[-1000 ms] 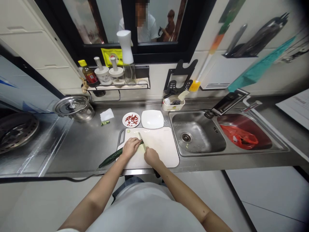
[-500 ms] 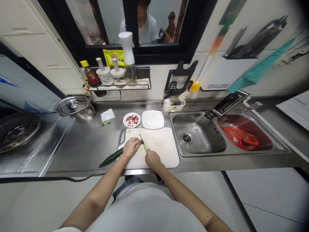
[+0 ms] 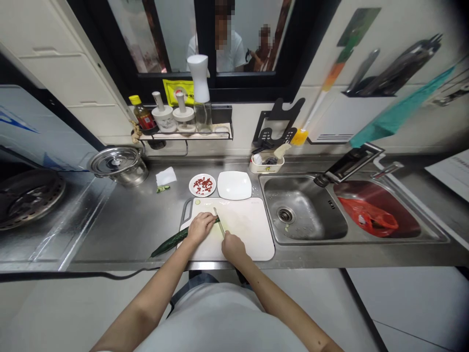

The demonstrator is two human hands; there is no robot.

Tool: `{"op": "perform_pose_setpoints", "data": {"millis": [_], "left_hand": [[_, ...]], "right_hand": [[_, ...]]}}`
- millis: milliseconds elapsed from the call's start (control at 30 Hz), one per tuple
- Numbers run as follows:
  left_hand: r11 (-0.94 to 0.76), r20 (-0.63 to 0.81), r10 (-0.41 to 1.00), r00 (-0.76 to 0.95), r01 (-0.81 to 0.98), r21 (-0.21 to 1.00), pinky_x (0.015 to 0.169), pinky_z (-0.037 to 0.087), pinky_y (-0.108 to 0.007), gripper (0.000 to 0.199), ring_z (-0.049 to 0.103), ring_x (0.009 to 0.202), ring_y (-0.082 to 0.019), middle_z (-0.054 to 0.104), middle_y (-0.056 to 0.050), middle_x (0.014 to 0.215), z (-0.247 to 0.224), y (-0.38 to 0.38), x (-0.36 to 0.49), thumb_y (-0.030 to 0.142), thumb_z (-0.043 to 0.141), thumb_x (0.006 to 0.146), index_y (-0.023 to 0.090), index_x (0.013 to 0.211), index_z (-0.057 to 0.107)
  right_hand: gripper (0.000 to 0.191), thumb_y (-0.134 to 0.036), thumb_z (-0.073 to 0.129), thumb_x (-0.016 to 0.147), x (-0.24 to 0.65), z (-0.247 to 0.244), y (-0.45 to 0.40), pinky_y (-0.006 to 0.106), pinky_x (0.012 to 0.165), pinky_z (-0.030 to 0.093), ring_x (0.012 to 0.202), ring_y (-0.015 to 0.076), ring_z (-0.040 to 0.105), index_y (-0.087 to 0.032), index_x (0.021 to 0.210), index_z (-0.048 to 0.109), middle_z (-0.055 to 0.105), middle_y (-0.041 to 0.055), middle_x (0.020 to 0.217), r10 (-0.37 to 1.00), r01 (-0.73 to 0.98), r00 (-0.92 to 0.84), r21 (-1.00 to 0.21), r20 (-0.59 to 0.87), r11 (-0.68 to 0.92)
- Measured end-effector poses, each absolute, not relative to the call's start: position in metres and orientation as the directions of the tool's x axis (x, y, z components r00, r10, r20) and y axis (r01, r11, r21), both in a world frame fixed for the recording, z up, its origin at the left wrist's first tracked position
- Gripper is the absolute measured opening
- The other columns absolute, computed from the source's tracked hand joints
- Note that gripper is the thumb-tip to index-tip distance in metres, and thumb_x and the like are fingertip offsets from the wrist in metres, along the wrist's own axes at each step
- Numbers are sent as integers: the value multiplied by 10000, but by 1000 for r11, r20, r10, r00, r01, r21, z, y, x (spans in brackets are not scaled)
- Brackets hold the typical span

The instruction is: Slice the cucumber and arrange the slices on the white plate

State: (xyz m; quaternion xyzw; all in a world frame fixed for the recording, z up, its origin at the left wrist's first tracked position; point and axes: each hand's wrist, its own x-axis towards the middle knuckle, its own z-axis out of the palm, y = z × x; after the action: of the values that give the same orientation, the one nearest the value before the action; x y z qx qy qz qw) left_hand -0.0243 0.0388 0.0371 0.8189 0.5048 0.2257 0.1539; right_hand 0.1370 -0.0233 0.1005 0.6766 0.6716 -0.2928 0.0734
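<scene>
My left hand (image 3: 200, 228) is closed over a long dark green cucumber (image 3: 170, 243) lying slantwise across the left part of a white cutting board (image 3: 254, 234). The cucumber's near end sticks out past the board's edge over the counter. In my right hand (image 3: 233, 248) is a knife (image 3: 220, 222), its handle hidden by the fingers. Its blade stands at the cucumber's right end, close to my left fingertips; whether it has entered the flesh I cannot tell. A pale round cucumber slice (image 3: 197, 201) rests at the board's upper left corner.
Behind the board stand a plate of chopped red pieces (image 3: 202, 185) and a white square plate (image 3: 234, 185). To the right is a double sink (image 3: 308, 234) with a red bag (image 3: 370, 217). A lidded pot (image 3: 122, 168) and a white tissue (image 3: 166, 175) are at left.
The whole view has shifted slightly, so everything sits a little lower and to the right. Both hands keep their hold on the cucumber and the knife, with little movement over the board.
</scene>
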Motion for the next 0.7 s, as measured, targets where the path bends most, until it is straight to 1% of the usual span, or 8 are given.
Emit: {"op": "perform_pose_setpoints", "data": {"millis": [200,433,700], "left_hand": [[-447,216,894,392,752,484,823,443,-302,252,533,932,-172,647,-45,992,38,38,-25,277,473,930,254,1070,682],[-441,211,897,389,757,482,837,442,-302,251,533,950,-176,650,-38,1000,41,37,-24,281,469,932,261,1061,682],[-447,207,893,399,750,486,844,442,-308,261,534,954,-177,649,-45,999,43,37,-24,287,460,934,257,1071,680]], "right_hand": [[327,-116,347,902,129,103,-5,301,822,449,1039,240,630,-103,1139,572,675,183,1034,866,943,-80,-320,-493,-95],[327,-145,362,911,126,106,2,294,848,447,1062,216,623,-130,1172,558,673,169,1074,871,943,-71,-317,-487,-100],[330,-134,360,899,128,111,-8,308,816,459,1039,240,633,-107,1156,566,678,182,1034,862,951,-61,-291,-503,-103]]}}
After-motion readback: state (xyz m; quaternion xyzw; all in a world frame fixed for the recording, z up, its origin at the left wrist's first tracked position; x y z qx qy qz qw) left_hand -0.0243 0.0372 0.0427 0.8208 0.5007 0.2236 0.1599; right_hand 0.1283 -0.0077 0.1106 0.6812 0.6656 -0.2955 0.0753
